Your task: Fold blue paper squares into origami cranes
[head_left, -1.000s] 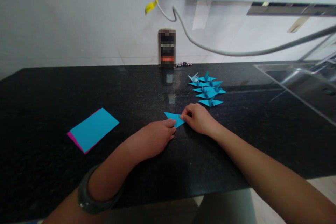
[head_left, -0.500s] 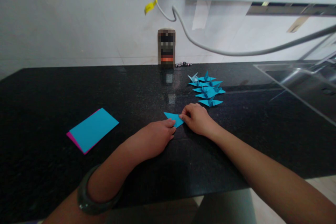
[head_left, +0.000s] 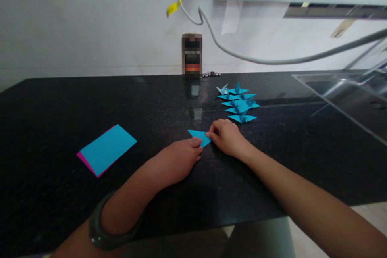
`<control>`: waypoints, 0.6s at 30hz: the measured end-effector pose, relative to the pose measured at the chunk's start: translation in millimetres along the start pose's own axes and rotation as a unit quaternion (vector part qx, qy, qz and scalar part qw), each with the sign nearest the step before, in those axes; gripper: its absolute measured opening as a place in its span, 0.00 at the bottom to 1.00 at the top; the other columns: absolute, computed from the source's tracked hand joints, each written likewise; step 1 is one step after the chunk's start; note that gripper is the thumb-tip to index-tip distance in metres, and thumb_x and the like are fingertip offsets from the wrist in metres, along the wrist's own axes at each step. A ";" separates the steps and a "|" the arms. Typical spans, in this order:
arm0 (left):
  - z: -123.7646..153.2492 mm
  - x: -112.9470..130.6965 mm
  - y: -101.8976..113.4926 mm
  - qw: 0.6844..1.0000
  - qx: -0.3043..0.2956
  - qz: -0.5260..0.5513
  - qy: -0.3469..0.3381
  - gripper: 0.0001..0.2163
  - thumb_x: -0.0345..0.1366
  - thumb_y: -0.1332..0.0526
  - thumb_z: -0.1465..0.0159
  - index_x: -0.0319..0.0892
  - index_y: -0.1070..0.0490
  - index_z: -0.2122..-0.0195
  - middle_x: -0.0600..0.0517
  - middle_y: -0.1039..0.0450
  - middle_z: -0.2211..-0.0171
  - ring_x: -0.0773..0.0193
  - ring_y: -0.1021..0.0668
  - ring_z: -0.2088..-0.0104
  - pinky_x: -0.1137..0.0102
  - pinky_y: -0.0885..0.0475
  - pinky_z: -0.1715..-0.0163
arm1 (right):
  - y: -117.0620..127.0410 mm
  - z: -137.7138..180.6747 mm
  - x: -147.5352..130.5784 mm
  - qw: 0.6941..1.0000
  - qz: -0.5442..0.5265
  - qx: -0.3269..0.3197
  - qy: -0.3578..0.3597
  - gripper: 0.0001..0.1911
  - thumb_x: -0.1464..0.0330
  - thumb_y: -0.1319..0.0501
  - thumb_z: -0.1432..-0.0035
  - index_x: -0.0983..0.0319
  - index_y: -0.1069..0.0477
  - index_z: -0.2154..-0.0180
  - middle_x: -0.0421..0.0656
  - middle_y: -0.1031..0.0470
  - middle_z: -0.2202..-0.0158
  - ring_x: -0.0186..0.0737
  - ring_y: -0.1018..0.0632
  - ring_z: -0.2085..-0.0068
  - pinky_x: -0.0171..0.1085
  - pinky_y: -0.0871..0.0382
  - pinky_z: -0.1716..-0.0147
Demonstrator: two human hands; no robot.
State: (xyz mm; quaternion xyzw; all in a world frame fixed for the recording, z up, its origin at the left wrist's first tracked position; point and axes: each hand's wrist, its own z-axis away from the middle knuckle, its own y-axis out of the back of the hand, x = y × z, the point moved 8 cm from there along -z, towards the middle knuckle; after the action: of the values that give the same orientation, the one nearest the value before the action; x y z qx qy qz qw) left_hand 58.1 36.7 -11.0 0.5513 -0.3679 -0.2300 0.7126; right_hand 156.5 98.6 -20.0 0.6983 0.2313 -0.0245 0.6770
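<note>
A small folded piece of blue origami paper (head_left: 198, 133) lies on the dark countertop, its pointed tip to the left. My left hand (head_left: 183, 157) rests with outstretched fingers on the paper's near side, pressing it down. At the paper's right corner, my right hand (head_left: 225, 136) pinches it between thumb and forefinger; the other fingers are curled. Folded blue paper cranes (head_left: 242, 118), several of them, stand just beyond my right hand. One crane (head_left: 223, 89) at the back is paler.
To the left lies a stack of blue paper sheets (head_left: 109, 149) with pink edges showing under it. A phone-like object (head_left: 192, 55), blurred out, leans on the wall beside a beaded strap (head_left: 211, 74). A metal sink (head_left: 347, 100) is at the right, below a grey cable (head_left: 260, 60).
Almost nothing differs. The folded paper's left tip has shifted very slightly left; both hands keep nearly the same places on it.
</note>
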 end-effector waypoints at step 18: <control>0.2 -5.2 0.6 1.000 -0.013 0.014 0.003 0.15 0.30 0.54 0.34 0.36 0.29 0.55 0.44 0.29 0.51 0.61 0.25 0.54 0.67 0.33 0.50 | -2.4 -2.1 2.4 1.000 0.009 -0.008 0.002 0.07 0.64 0.41 0.46 0.61 0.31 0.72 0.43 0.28 0.70 0.39 0.31 0.67 0.36 0.42 0.66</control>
State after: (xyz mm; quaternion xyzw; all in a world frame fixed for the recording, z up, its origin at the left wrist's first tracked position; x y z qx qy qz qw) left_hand 54.7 40.5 -11.8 0.5375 -0.3705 -0.2226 0.7240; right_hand 157.2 101.2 -22.9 0.6946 0.2269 -0.0154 0.6825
